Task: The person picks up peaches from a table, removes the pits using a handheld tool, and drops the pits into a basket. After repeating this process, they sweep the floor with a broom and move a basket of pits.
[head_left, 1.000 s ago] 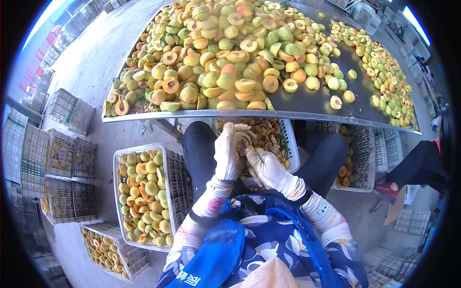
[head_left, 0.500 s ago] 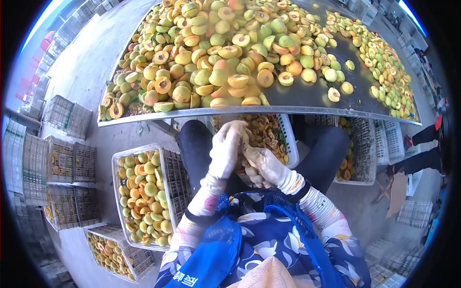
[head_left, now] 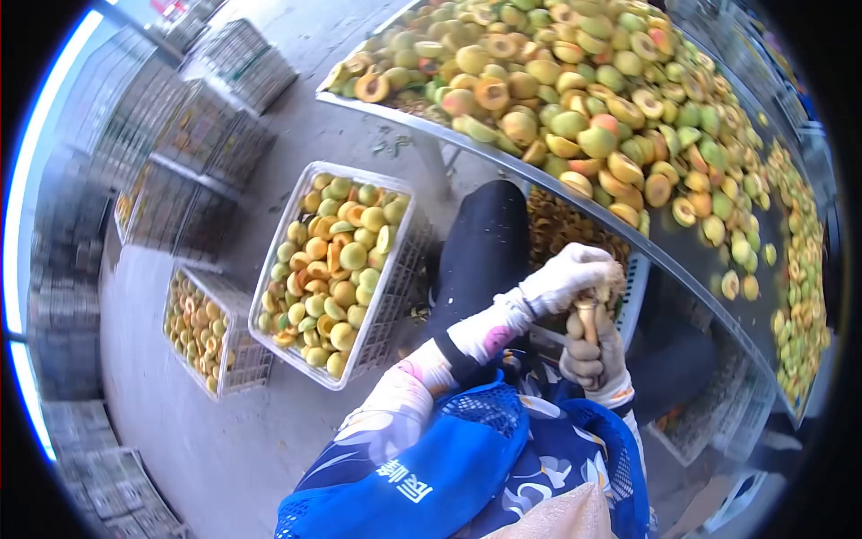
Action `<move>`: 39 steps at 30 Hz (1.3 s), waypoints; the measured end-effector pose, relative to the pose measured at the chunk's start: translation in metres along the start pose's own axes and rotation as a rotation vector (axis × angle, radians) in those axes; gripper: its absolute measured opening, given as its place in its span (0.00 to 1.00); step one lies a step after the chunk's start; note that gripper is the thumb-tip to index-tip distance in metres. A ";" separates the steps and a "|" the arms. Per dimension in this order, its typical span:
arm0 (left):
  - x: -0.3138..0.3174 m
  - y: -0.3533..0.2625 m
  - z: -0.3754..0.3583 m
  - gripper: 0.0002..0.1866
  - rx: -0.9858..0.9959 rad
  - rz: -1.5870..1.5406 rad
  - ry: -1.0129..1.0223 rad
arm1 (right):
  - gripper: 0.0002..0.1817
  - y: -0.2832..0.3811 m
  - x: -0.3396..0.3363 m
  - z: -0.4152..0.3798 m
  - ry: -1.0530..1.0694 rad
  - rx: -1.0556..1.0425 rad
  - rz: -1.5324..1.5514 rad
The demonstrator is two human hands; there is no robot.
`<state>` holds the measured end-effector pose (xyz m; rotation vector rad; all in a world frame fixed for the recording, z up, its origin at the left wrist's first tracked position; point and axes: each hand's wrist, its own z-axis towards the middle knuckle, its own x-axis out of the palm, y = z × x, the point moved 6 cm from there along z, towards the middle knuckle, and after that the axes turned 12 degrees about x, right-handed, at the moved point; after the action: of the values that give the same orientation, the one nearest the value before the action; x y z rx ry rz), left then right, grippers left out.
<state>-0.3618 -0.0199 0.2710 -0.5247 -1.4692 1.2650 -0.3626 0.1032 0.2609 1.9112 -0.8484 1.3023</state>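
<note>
My left hand, in a whitish glove, is closed, its fingers curled at the top of a wooden handle. What lies inside those fingers is blurred and hidden. Just below it, my right hand, in a grey-palmed glove, grips the wooden-handled tool upright; its working end is covered. Both hands are together above my lap, in front of a crate of fruit scraps under the table edge. Halved and whole yellow-green stone fruit lie heaped on the table beyond.
A metal rim edges the fruit table. To my left stand a white crate of fruit and a smaller crate of halves. Stacked crates rise further left. Grey concrete floor spreads around them.
My view has turned left, so the table and hands appear further right. My hands stay close together; the wooden handle now shows upright in my right hand.
</note>
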 end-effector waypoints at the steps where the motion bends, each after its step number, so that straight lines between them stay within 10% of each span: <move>1: -0.001 0.000 0.000 0.16 -0.005 -0.004 -0.029 | 0.29 0.004 0.001 0.000 -0.038 -0.010 -0.013; 5: -0.047 -0.022 -0.009 0.15 -0.270 -0.321 -0.925 | 0.30 -0.011 0.021 0.003 0.162 0.100 0.065; 6: -0.079 -0.022 -0.022 0.17 0.179 -0.554 -0.961 | 0.29 -0.013 0.010 0.005 0.032 0.057 -0.016; 9: -0.193 -0.065 -0.112 0.16 0.334 -0.046 -1.184 | 0.24 0.029 -0.049 -0.001 -0.931 -0.181 -0.543; 12: -0.277 -0.100 -0.247 0.14 0.135 2.182 -0.976 | 0.17 0.047 -0.102 -0.008 -1.128 -0.117 -0.987; 14: -0.321 -0.079 -0.331 0.17 -0.401 2.105 -1.046 | 0.13 0.056 -0.114 -0.021 -1.245 -0.122 -0.851; 16: -0.330 -0.020 -0.368 0.19 -0.424 2.392 -0.178 | 0.15 0.056 -0.145 -0.028 -1.326 -0.172 -0.735; 17: -0.301 -0.019 -0.369 0.21 -0.604 2.263 -0.542 | 0.17 0.061 -0.124 -0.023 -1.383 -0.146 -0.815; 19: -0.348 -0.003 -0.389 0.21 -0.609 2.103 -0.191 | 0.17 0.072 -0.117 -0.021 -1.407 -0.334 -0.893; 21: -0.305 -0.084 -0.311 0.22 -0.418 1.621 -1.036 | 0.16 0.068 -0.118 -0.014 -1.345 -0.282 -0.996; 24: -0.218 -0.144 -0.141 0.19 0.221 0.993 -0.861 | 0.22 0.056 -0.124 -0.002 -1.350 -0.147 -1.070; 27: -0.128 -0.159 0.010 0.24 0.561 1.678 -0.174 | 0.26 0.054 -0.119 0.006 -1.307 -0.167 -1.015; 31: -0.149 -0.106 0.101 0.27 0.125 1.819 0.254 | 0.27 0.054 -0.086 -0.019 -1.267 -0.154 -0.814; 35: -0.167 -0.117 0.120 0.25 0.204 1.720 0.280 | 0.23 0.043 -0.107 -0.047 -1.276 -0.293 -0.660; 39: -0.133 -0.142 0.096 0.26 0.387 0.004 -0.282 | 0.19 0.051 -0.087 -0.050 -1.309 -0.531 -0.859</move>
<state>-0.3621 -0.2200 0.3549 -0.0935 -1.3977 1.6284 -0.4550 0.1272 0.2014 2.1039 -0.6371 -0.7405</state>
